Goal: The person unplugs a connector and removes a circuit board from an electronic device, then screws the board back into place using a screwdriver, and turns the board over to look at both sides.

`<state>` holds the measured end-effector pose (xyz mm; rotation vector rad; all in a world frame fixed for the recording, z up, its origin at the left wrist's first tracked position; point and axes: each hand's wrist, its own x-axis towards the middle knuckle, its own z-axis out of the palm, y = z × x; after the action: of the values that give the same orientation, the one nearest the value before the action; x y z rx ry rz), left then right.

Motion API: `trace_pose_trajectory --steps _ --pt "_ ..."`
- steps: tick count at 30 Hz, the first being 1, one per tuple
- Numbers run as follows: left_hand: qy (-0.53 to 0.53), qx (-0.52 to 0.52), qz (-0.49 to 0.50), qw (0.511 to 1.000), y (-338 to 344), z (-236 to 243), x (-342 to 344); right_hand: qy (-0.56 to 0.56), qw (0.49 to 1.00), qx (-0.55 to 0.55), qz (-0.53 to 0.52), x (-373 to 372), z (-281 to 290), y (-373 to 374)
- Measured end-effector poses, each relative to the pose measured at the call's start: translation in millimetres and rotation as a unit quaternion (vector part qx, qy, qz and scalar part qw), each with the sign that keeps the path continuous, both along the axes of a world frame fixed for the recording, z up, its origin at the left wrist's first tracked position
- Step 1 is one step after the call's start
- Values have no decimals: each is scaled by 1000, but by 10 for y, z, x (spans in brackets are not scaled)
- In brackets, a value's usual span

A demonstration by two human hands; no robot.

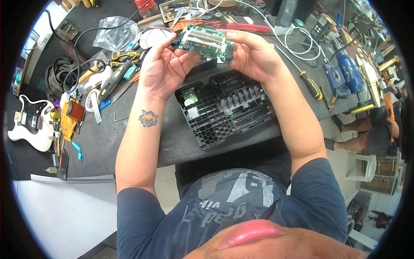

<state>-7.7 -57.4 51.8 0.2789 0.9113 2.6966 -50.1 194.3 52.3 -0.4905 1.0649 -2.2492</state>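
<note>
A green circuit board (207,41) with a long pale display-like strip and dark parts at its ends is held up above the bench between both hands. My left hand (166,62) grips its left end, palm turned up, fingers curled beneath it. At the right end, my right hand (252,54) has the thumb on top and the fingers below. Under my forearms lies an opened black plastic housing (211,125) with a honeycomb and grid pattern, a row of grey metal-looking parts and a small green board in its upper left corner.
Pliers, knives and other hand tools crowd the left, near a clear plastic bag (115,32) and a black cable (77,56). A white guitar body (32,123) lies far left. On the right are a screwdriver (311,85), a white cable (308,54) and a blue power tool (348,71). Another person's hand (393,127) shows far right.
</note>
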Motion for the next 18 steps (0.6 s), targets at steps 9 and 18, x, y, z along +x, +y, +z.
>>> trace_pose_trajectory --steps 9,18 --pt "-4 24 -1 1000 60 46 33 -59 998 -17 5 -25 3 20" --pt "0 14 7 1000 71 31 31 -85 996 -29 19 -23 -7 30"
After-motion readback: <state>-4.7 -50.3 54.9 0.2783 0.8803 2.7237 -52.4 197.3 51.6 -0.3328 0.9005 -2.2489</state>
